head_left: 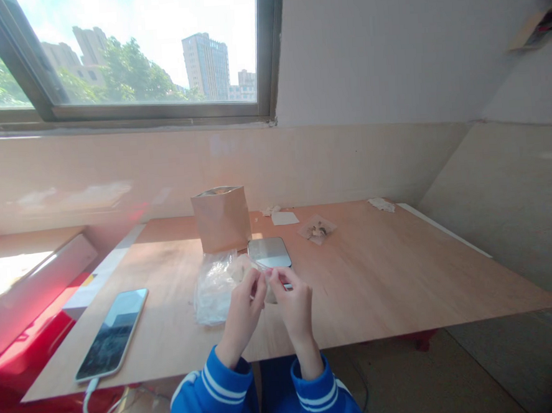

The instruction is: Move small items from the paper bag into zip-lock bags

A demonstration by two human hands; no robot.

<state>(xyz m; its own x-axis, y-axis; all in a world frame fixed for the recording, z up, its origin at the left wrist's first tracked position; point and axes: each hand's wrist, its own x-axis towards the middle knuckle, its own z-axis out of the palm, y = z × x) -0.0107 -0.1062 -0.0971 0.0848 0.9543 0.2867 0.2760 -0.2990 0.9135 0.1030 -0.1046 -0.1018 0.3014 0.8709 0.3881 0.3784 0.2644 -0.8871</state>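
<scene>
My left hand (245, 305) and my right hand (291, 299) are close together above the near part of the table, fingers pinched. Between them they hold a small clear plastic bag (271, 295), mostly hidden by my fingers. Just left of my left hand lies a pile of clear plastic bags (211, 294). Behind my hands sits a flat, shiny scale-like plate (270, 252), partly covered by them. A brown paper pouch (221, 222) stands upright behind the pile, its top open. Farther right rests a clear packet with small dark and pale pieces (317, 229).
On the left of the wooden table (378, 281), a phone (113, 335) lies with a white cable (88, 402) plugged in. A white card (285, 218) and crumpled scraps (381, 205) lie along the back edge. A window (154, 52) is above the wall.
</scene>
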